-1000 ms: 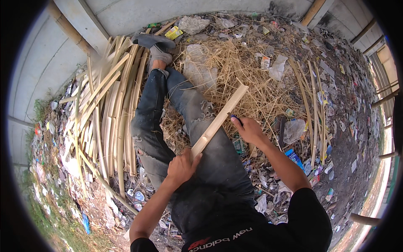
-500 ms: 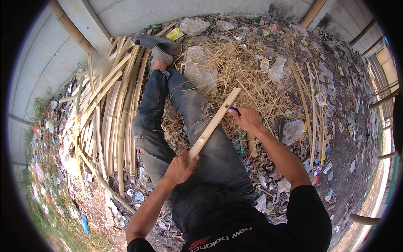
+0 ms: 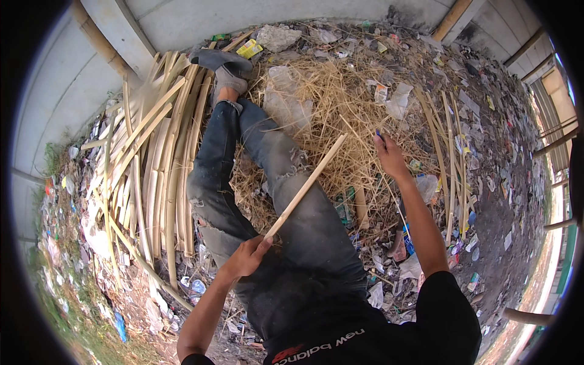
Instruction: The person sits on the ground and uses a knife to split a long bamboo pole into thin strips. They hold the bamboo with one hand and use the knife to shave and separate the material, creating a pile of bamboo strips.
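Note:
A pale bamboo strip (image 3: 307, 190) slants up and away across my thigh, its near end gripped between the thumb and fingers of my left hand (image 3: 248, 255). My right hand (image 3: 392, 157) is closed around a small knife (image 3: 378, 133) with a blue part showing at the fingers; most of it is hidden. This hand is raised to the right of the strip's far end, apart from it. My legs (image 3: 310, 201), in worn dark jeans, stretch out ahead under the strip.
A stack of split bamboo (image 3: 161, 182) lies left of my legs. Straw-like shavings (image 3: 340, 97) cover the ground ahead. More long strips (image 3: 453, 158) lie at the right. Litter (image 3: 486, 201) is strewn around, and a grey wall (image 3: 274, 12) stands at the back.
My right hand has moved off the strip, to the right and slightly farther away, with the knife. My left hand has drawn slightly nearer with the strip, which now shows a narrower side.

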The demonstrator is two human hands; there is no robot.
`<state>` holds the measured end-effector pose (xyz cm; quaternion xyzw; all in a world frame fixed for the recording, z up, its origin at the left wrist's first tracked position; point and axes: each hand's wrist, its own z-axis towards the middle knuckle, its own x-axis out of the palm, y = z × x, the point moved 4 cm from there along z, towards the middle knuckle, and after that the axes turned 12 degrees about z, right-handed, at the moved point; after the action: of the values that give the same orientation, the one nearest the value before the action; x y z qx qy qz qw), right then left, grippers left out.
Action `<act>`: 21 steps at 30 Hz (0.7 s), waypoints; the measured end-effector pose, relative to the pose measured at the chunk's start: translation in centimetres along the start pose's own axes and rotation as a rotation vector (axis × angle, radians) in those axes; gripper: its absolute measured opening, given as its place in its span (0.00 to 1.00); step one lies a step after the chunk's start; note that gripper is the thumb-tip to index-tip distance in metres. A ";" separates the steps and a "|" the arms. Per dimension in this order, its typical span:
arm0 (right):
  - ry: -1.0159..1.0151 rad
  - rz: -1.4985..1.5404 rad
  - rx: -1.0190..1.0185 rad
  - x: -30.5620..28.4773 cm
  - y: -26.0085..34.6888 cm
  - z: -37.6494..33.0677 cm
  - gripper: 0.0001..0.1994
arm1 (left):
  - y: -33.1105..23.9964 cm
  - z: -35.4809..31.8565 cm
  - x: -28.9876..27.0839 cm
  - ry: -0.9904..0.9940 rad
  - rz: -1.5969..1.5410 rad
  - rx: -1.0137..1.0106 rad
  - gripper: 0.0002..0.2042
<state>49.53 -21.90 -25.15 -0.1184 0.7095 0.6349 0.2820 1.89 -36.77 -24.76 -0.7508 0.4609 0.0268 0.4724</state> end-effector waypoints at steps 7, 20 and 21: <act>0.118 -0.015 -0.053 5.1 5.4 -4.4 0.24 | 0.1 0.7 -0.5 0.042 -0.029 -0.023 0.32; 0.201 -0.169 -0.042 10.2 7.2 -6.5 0.33 | 0.1 1.5 0.0 0.175 -0.346 -0.131 0.27; 0.180 -0.188 -0.019 9.7 7.0 -5.8 0.33 | 0.2 1.6 -0.1 0.173 -0.342 -0.127 0.27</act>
<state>36.53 -24.54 -24.44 -0.2435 0.7118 0.5990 0.2742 2.36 -35.56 -25.77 -0.8459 0.3628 -0.0896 0.3806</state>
